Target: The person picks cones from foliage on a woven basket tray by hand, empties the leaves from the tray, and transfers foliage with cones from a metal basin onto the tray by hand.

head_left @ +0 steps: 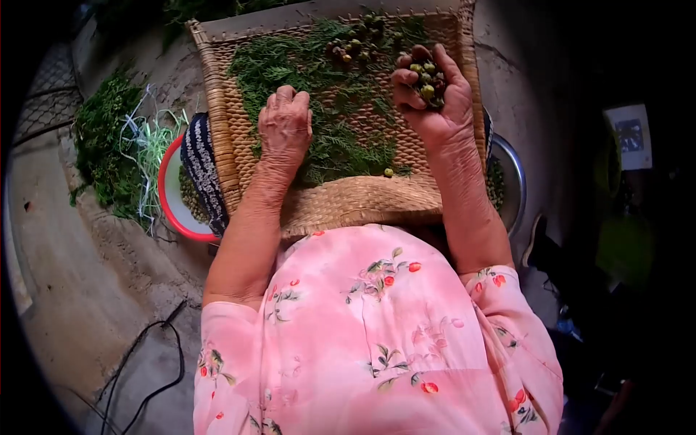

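Observation:
A wicker tray (428, 181) lies across the lap, strewn with feathery green sprigs (272, 65). Above its right side, my right hand (446, 101) is turned palm up, its curled fingers cupping a small heap of green seed cones (426, 80). Over the sprigs at the tray's left-middle, my left hand (286, 123) is palm down with its fingers curled in. Whatever is under those fingers, if anything, is hidden. More loose cones (351, 52) lie among the greenery near the far edge, and a single cone (388, 172) rests near the front.
A white bowl with a red rim (168, 192) stands left under the tray, holding small green pieces. A metal basin (518, 181) is at the right. On the left floor are a heap of sprigs (109, 145), pale plastic strips (151, 134) and a black cord (177, 348).

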### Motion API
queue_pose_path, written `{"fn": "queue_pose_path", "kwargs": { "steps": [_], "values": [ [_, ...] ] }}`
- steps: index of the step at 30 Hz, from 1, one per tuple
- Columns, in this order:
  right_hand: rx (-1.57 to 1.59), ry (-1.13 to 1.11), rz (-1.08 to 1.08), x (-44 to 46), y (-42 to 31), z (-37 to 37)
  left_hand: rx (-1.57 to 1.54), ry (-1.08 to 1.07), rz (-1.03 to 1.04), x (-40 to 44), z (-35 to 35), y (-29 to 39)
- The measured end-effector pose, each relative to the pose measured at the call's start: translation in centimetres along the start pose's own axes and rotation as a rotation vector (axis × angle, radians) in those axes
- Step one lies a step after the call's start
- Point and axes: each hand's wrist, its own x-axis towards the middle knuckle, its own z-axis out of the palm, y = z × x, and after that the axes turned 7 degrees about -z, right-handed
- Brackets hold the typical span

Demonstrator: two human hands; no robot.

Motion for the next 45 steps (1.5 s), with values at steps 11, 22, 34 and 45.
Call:
{"fn": "queue_pose_path", "kwargs": {
  "steps": [11,22,34,45],
  "values": [
    [0.057,-0.017,-0.028,-1.4,-0.4,-0.5,-0.529,-0.789,0.369,-3.3,2.7,10.2],
    [0.068,0.114,-0.116,-1.0,-1.7,-1.0,-0.521,-0.884,0.131,-2.9,2.3,8.8],
    [-0.030,0.237,-0.088,-1.3,0.1,-0.8,-0.289,-0.963,0.229,-2.9,2.9,10.9],
    [0.000,0.263,-0.115,-1.2,1.1,-1.2,-1.521,-0.924,-0.910,-0.8,0.6,8.1]
  ]
}}
